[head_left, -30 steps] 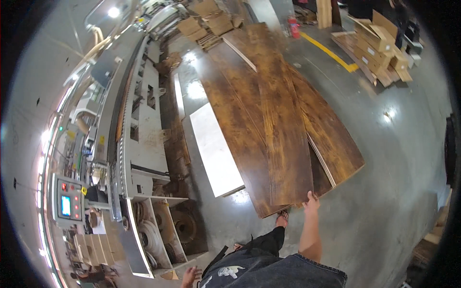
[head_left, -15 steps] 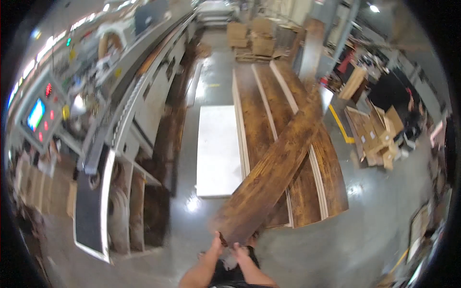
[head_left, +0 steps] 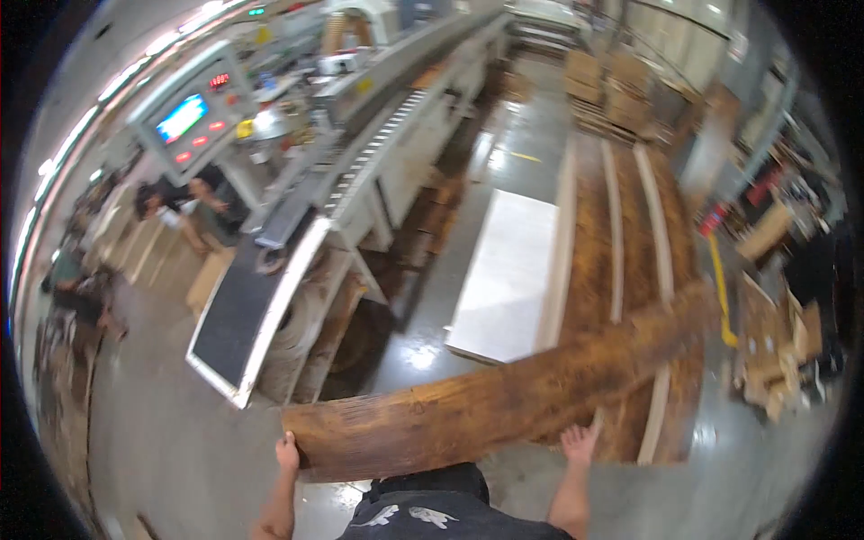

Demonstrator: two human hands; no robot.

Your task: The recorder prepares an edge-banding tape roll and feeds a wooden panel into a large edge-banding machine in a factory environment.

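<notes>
A long brown wood-grain board [head_left: 450,414] stretches across in front of me, from my left side up to the right over the stacked boards. My left hand [head_left: 287,453] is closed on its left end, thumb on the upper face. Just below the board's near edge, my right hand [head_left: 579,443] has its fingers spread; whether it touches the edge I cannot tell. Beyond lie stacks of similar brown boards [head_left: 637,234], side by side with pale edges showing. A white panel [head_left: 508,279] lies left of them.
At the left stands a long machine with a roller track [head_left: 382,148], a dark-topped end table [head_left: 247,315] and a control panel [head_left: 189,117]. Two people [head_left: 216,211] are farther left. Cardboard stacks [head_left: 621,94] stand at the back. Broken cardboard [head_left: 769,346] lies right of a yellow floor line [head_left: 722,292].
The board's near end has swung left, so it now lies more crosswise. My right hand has left that end and moved right, opening. The view has turned left.
</notes>
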